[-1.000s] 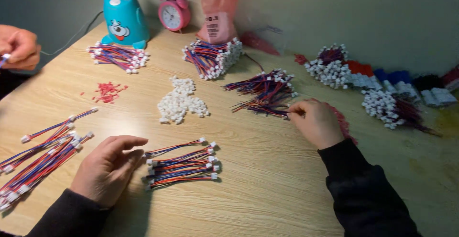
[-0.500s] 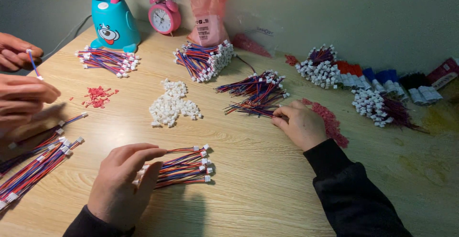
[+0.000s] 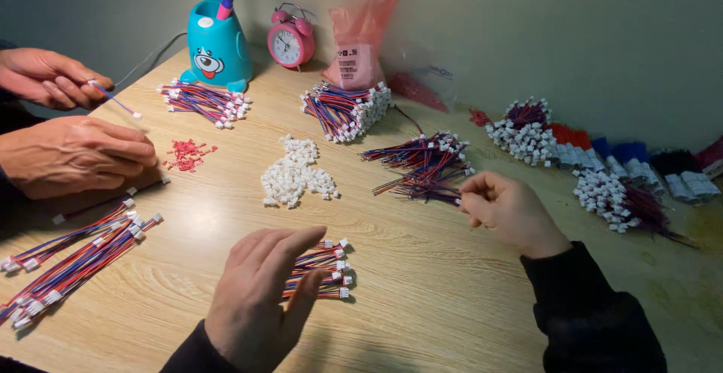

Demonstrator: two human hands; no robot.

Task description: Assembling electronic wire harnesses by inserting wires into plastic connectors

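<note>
Cataloguing the head view, the only one: the left hand (image 3: 260, 298) hovers flat over a short wire bundle (image 3: 320, 270), its fingers (image 3: 290, 241) spread apart and clamped on nothing, the palm covering the bundle's near end. This bundle of red, blue and black wires lies on the wooden surface (image 3: 422, 298) with its long axis running left to right, its white plug ends pointing toward the right, stacked even, likely so they can be picked off one at a time. The right hand (image 3: 508, 211) sits at the near edge of a loose wire heap (image 3: 425, 166), fingers (image 3: 476, 192) pinched together on what looks like a single strand from it; the strand itself is too fine to make out for certain. White connector housings (image 3: 295, 176) lie in a pile between the two hands and further back, within reach of both. Small red pieces (image 3: 187, 153) lie scattered to the left of it. Further bundles (image 3: 348, 109) rest by a pink bag (image 3: 361, 34), a pink alarm clock (image 3: 290, 40) and a blue pen holder (image 3: 215, 42). Long finished wires (image 3: 71, 256) lie on the far left, angled diagonally. A co-worker's hands (image 3: 75, 155) at the left edge hold one thin wire (image 3: 113, 98).
</note>
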